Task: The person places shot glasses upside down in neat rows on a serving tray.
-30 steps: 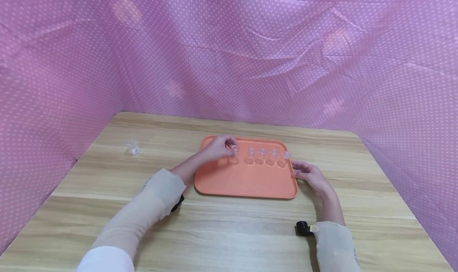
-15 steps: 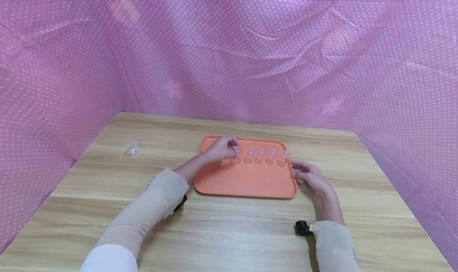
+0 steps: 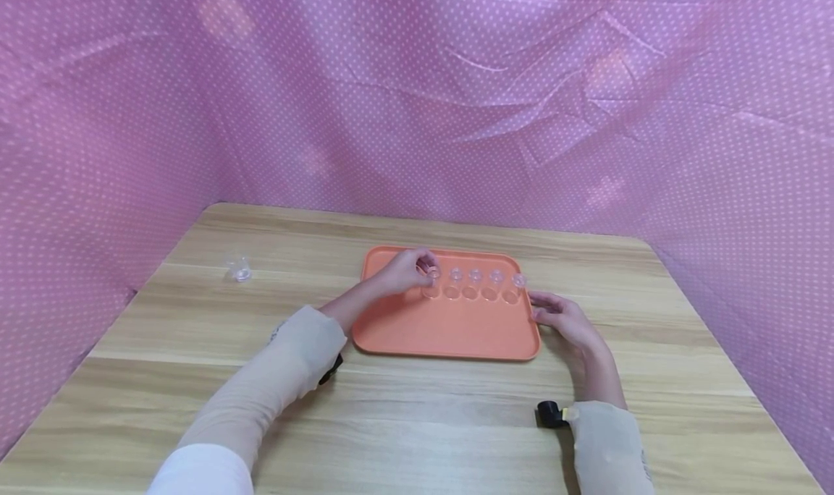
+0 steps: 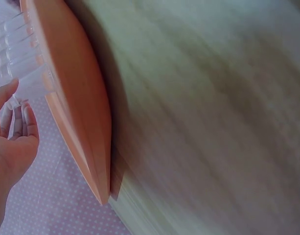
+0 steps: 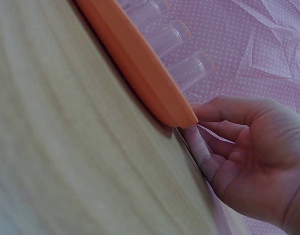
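Observation:
Small clear containers (image 3: 475, 284), wide at the bottom and narrower at the top, stand in a row on an orange tray (image 3: 443, 336). My left hand (image 3: 407, 269) pinches the top of the leftmost clear container (image 3: 431, 292) between thumb and fingers. That container stands close beside its neighbour; in the left wrist view it overlaps the row, and the left hand (image 4: 15, 132) is at its upper end. At the tray's right side, my right hand (image 3: 570, 325) holds the edge. In the right wrist view, the right hand's (image 5: 257, 152) fingertips pinch the tray's rim (image 5: 154, 93).
Another clear container (image 3: 241, 269) is on the wooden table (image 3: 417, 422), well left of the tray. A pink dotted cloth (image 3: 417, 104) hangs behind the table and along both sides. The table's far edge runs a short way behind the tray.
My left hand has moved slightly right with the pinched container, bringing it nearer to the others in the row. The right hand has stayed at the tray's edge.

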A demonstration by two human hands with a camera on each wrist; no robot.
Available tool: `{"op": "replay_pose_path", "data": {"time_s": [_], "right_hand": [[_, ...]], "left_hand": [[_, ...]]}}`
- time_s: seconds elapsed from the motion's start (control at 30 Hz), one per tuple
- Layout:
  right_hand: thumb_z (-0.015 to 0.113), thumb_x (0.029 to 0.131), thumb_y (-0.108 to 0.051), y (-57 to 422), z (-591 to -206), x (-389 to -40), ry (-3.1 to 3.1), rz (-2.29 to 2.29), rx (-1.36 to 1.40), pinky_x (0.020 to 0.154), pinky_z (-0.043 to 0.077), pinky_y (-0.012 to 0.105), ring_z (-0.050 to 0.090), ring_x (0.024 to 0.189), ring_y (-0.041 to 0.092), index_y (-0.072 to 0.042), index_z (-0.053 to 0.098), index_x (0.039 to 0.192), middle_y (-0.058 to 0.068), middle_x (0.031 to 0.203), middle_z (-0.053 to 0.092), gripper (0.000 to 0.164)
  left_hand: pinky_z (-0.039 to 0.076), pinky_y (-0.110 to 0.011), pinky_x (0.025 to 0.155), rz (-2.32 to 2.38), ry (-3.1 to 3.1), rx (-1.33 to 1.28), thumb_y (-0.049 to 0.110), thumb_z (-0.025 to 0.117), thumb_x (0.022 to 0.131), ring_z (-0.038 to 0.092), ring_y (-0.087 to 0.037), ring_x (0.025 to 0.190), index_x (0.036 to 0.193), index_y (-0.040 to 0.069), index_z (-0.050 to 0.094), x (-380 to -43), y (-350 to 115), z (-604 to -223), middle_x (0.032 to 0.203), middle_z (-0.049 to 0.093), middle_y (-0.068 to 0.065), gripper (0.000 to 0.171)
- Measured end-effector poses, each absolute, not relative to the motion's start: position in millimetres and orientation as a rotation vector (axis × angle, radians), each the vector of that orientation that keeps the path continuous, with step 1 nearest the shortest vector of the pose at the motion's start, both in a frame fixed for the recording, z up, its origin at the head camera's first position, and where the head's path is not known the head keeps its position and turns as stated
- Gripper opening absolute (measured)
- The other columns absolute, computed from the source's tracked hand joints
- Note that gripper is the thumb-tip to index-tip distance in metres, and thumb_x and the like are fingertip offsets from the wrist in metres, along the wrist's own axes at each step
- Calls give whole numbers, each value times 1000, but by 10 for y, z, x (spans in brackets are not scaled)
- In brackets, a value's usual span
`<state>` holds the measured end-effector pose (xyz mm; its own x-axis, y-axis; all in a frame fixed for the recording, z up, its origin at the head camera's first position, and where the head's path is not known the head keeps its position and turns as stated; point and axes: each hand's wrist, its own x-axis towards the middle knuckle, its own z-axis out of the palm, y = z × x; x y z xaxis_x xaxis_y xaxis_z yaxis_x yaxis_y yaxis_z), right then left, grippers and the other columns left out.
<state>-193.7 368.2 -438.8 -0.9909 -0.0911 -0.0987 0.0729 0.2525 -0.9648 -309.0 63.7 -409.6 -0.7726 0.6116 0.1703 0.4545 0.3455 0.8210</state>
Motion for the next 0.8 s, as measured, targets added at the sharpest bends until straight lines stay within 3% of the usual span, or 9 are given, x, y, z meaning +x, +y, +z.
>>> {"op": "replay_pose_path", "data": {"time_s": [0.23, 0.4, 0.63, 0.8], "right_hand": [[52, 78, -7, 3680, -4385, -1940, 2363, -1854, -10, 77, 38, 19, 46, 97, 20, 2, 37, 120, 19, 117, 41, 45], [51, 78, -6, 3677, -4380, -1940, 2347, -1858, -2, 78, 38, 20, 46, 98, 20, 2, 36, 120, 19, 117, 40, 46], [51, 78, -6, 3672, -4369, -1934, 2333, -1866, 0, 78, 38, 21, 46, 97, 20, 3, 35, 120, 20, 117, 40, 46], [52, 78, -6, 3671, -4360, -1929, 2336, -1860, 15, 78, 38, 21, 46, 97, 20, 2, 36, 120, 19, 117, 41, 45]], "left_hand": [[42, -19, 64, 1396, 2433, 972, -1, 65, 62, 50, -16, 75, 88, 3, 54, -3087, 644, -4095, 80, 54, -4, 29], [43, -25, 67, 1432, 2371, 974, -7, 61, 64, 50, -28, 79, 91, -7, 52, -2948, 624, -3916, 84, 53, -17, 29], [42, -19, 63, 1417, 2423, 953, -1, 65, 62, 50, -16, 75, 88, 3, 54, -3107, 661, -4126, 79, 54, -4, 28], [43, -21, 63, 1434, 2405, 948, -3, 65, 62, 50, -18, 76, 88, 2, 54, -3092, 655, -4119, 80, 54, -5, 28]]}}
